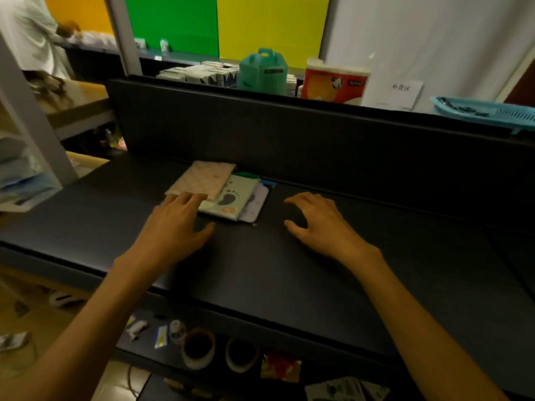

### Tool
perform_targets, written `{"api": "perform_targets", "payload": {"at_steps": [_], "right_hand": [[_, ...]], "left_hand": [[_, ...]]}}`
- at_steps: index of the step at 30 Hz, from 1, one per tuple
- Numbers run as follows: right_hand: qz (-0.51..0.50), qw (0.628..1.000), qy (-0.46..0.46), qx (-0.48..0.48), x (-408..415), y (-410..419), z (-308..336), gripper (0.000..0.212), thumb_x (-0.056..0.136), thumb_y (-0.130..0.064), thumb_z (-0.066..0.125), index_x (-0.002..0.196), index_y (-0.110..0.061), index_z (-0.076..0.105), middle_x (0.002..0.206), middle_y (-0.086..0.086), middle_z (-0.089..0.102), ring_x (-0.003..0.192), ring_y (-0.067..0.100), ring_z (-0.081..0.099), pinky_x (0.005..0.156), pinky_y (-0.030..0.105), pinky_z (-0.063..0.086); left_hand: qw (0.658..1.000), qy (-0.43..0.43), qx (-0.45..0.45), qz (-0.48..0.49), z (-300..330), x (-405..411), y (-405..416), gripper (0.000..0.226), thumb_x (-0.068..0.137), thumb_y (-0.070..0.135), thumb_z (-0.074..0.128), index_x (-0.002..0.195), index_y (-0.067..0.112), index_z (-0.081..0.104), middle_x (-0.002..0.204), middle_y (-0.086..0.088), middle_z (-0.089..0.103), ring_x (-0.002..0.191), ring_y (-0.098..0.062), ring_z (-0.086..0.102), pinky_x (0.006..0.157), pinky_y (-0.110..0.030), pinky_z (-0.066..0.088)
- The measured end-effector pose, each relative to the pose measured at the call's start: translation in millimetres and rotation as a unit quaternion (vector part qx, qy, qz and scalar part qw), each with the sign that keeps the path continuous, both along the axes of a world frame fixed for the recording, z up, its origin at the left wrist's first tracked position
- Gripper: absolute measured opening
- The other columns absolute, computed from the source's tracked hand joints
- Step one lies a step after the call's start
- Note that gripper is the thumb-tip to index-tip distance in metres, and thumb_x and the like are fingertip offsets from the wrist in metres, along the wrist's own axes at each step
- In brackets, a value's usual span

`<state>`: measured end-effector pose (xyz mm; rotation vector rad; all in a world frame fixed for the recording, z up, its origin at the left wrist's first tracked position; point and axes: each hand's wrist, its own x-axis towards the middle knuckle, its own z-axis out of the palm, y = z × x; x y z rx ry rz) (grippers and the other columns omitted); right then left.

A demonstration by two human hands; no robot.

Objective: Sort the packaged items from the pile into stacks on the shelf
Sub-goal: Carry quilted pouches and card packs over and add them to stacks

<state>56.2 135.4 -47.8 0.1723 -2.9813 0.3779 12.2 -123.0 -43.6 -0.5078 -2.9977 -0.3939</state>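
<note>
From the head camera, the left hand (176, 224) lies flat with straight fingers. Its fingertips touch the near edge of a beige packet (202, 179). This packet sits on top of a small pile (231, 198) of flat packets on the dark shelf (289, 270). Just under it is a pale green packet with a footprint picture (231, 199), right beside the left thumb. More packets peek out below, but I cannot tell what they are.

The right hand (321, 221) is to the right of the pile, not touching it. Its fingers are spread, a little bent, and hold nothing.

The packets look thin and smooth. If the left hand pushes instead of lifting, the top packet could slide and drag the pile crooked. Two packets could also stick together and get sorted wrong.
</note>
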Motion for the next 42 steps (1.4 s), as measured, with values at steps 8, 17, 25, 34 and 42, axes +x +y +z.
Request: {"api": "perform_targets", "payload": {"at_steps": [8,17,25,34,42], "right_hand": [[-0.099,0.995,-0.015,-0.028,-42,-61,0,0.051,0.093,-0.040,0.051,0.140,-0.026,0.039,0.142,-0.003,0.040,0.128,0.017,0.037,0.107,0.031,0.025],[-0.174,0.984,-0.031,-0.040,-70,-112,-9,0.061,0.091,-0.049,0.050,0.143,-0.024,0.034,0.148,0.002,0.037,0.132,0.020,0.036,0.108,0.034,0.026],[-0.236,0.967,-0.054,-0.074,-74,-140,-20,0.106,0.067,-0.079,0.055,0.147,-0.019,0.019,0.152,0.004,0.027,0.132,0.025,0.032,0.109,0.039,0.025],[-0.238,0.957,-0.036,-0.160,-69,-142,-8,0.096,0.071,-0.059,0.071,0.146,-0.027,0.021,0.147,0.003,0.033,0.130,0.026,0.033,0.106,0.037,0.028],[-0.287,0.946,0.005,-0.148,-87,-154,-27,0.100,0.055,-0.079,0.063,0.137,-0.032,0.032,0.137,-0.001,0.044,0.121,0.026,0.043,0.100,0.042,0.034]], "left_hand": [[0.998,-0.002,-0.007,-0.068,4,-89,-47,0.070,0.087,0.055,0.052,0.146,0.025,0.029,0.148,-0.004,0.035,0.132,-0.026,0.033,0.102,-0.044,0.036],[0.990,-0.096,-0.023,-0.101,-14,-156,-50,0.099,0.071,0.082,0.043,0.147,0.020,0.026,0.150,-0.010,0.033,0.133,-0.034,0.032,0.106,-0.050,0.029],[0.985,-0.128,0.074,-0.089,-21,-164,-50,0.107,0.064,0.074,0.064,0.148,0.024,0.020,0.148,-0.006,0.038,0.131,-0.032,0.038,0.105,-0.046,0.031],[0.928,-0.183,0.324,-0.034,-14,-158,-71,0.095,0.069,0.026,0.082,0.146,0.015,0.028,0.146,-0.009,0.039,0.129,-0.028,0.043,0.101,-0.038,0.038],[0.802,-0.310,0.511,-0.011,-18,-167,-105,0.055,0.084,0.008,0.066,0.132,0.019,0.042,0.116,-0.005,0.054,0.089,-0.026,0.063,0.050,-0.033,0.058]]}}
